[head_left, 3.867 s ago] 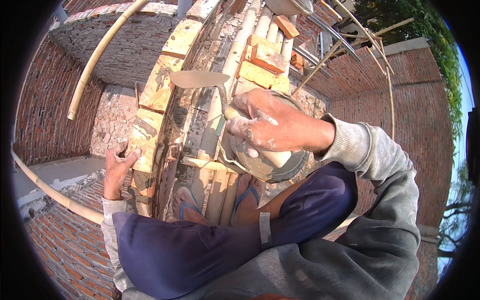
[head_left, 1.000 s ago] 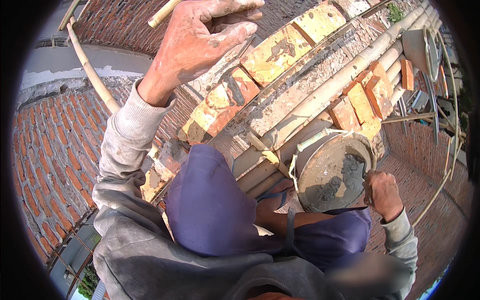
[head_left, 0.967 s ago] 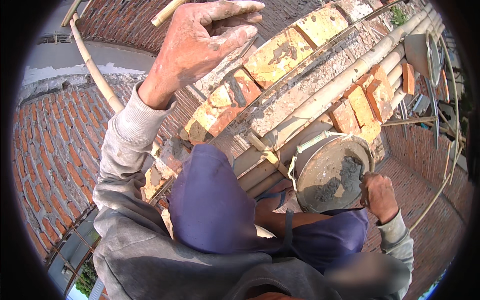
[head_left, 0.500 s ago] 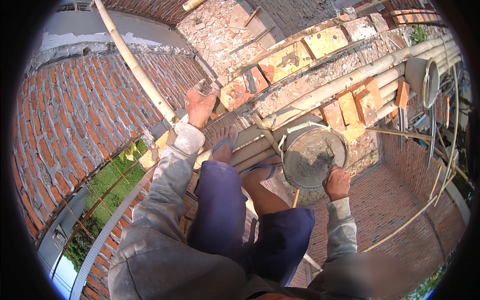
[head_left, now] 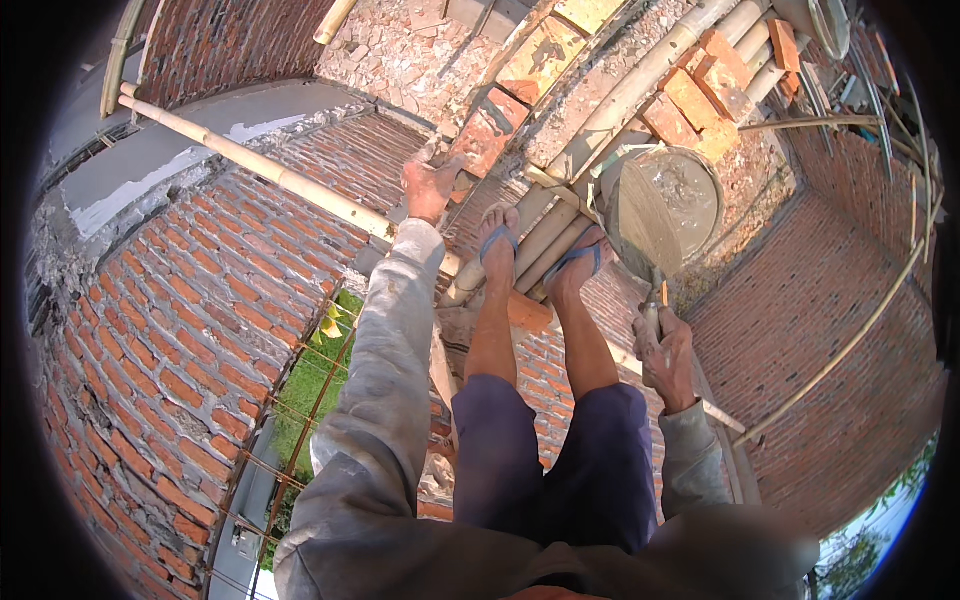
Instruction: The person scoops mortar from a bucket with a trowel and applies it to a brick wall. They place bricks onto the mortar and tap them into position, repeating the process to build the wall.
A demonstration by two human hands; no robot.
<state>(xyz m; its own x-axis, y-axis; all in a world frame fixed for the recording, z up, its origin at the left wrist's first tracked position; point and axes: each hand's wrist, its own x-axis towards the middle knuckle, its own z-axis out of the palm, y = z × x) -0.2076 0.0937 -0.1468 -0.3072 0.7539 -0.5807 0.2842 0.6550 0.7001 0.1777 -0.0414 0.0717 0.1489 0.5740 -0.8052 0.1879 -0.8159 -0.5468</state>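
In my right hand (head_left: 668, 352) is the handle of a trowel, fingers wrapped round it. The trowel's broad blade (head_left: 643, 218) is coated with grey mortar and lies over the left side of a bucket (head_left: 712, 190) of wet mortar. My left hand (head_left: 430, 190) is at the near end of a row of bricks, beside a reddish brick (head_left: 490, 132) smeared with mortar. Its fingers are curled; whatever they hold, if anything, I cannot make out. My feet, in blue flip-flops, stand on bamboo poles (head_left: 545, 245) just left of the bucket.
Loose orange bricks (head_left: 690, 105) are stacked on the poles beyond the bucket. A long bamboo pole (head_left: 270, 175) slants across at the left, before a brick wall (head_left: 180, 330). Another brick wall (head_left: 800, 340) drops away at the right. Grass (head_left: 310, 400) shows far below.
My right hand has drawn back toward me, and the mortar-covered trowel blade now shows over the bucket. My left hand stays by the end brick. The view has turned and shifted.
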